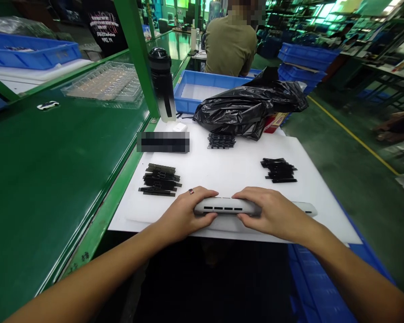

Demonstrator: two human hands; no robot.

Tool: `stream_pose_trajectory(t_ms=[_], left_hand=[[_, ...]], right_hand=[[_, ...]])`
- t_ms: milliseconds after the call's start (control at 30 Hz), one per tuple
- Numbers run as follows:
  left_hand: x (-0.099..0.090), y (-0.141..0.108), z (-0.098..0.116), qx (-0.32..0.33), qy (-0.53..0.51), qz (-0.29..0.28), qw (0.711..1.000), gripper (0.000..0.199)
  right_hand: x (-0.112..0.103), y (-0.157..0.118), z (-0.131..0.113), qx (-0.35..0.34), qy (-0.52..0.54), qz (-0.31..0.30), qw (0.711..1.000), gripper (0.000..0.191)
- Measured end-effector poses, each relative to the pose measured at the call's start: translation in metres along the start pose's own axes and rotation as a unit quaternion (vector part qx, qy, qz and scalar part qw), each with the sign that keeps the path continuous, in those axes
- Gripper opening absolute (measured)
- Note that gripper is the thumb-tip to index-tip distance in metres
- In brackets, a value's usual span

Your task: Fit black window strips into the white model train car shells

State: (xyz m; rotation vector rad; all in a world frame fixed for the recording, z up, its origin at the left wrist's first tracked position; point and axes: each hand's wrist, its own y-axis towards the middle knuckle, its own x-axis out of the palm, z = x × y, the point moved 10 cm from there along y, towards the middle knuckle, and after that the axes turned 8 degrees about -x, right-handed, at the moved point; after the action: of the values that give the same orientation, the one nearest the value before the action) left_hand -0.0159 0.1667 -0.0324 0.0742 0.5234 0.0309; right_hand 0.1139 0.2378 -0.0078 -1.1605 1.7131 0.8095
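Note:
A light grey, rounded plastic housing (227, 207) with several dark slots along its side lies crosswise near the front edge of the white work board (218, 172). My left hand (188, 208) grips its left end, thumb on the near side and fingers on the far side. On the right part of it, my right hand (269, 208) is closed the same way. Past my right hand, a light grey end piece (306, 208) with a small dark slot shows; whether it belongs to the same housing is hidden. A pile of black strips (160, 180) lies beyond my left hand, another black pile (278, 170) beyond my right.
Small black frames (221, 141) are stacked mid-board. Behind them rest a black plastic bag (249, 107), a blue bin (202, 83) and a tall bottle (163, 85). A green post (138, 54) rises at left beside the green bench (70, 157). A person (230, 45) sits ahead.

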Motion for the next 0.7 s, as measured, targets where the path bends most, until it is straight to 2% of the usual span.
stream_pose_trajectory(t_ms=[67,167,267,367,467,533,633,700], left_hand=[[0.000,-0.001,-0.002,-0.004,0.011,0.027,1.000,0.037],[0.003,-0.004,-0.002,-0.003,0.021,0.034,0.999,0.035],[0.003,-0.005,0.000,0.004,0.013,0.022,1.000,0.034],[-0.001,-0.004,-0.001,0.001,-0.031,0.014,0.999,0.040],[-0.011,0.000,-0.015,-0.065,-0.111,0.029,0.991,0.048],[-0.010,0.003,-0.027,-0.123,-0.156,0.012,0.980,0.044],[-0.002,0.006,-0.035,-0.162,-0.196,-0.029,0.967,0.034],[-0.002,0.008,-0.035,-0.165,-0.214,-0.030,0.962,0.032]], right_hand=[[0.001,0.002,-0.010,-0.014,-0.023,0.025,0.999,0.036],[0.000,0.005,-0.019,-0.020,-0.051,0.082,0.995,0.035],[0.004,0.007,-0.017,-0.007,-0.049,0.077,0.996,0.028],[0.006,0.008,-0.020,-0.026,-0.062,0.069,0.995,0.025],[-0.001,0.006,-0.030,-0.053,-0.125,0.135,0.981,0.022],[-0.003,0.007,-0.035,-0.051,-0.154,0.165,0.973,0.024],[-0.007,0.009,-0.035,-0.060,-0.105,0.139,0.983,0.033],[-0.028,0.005,-0.015,-0.042,-0.044,0.146,0.988,0.027]])
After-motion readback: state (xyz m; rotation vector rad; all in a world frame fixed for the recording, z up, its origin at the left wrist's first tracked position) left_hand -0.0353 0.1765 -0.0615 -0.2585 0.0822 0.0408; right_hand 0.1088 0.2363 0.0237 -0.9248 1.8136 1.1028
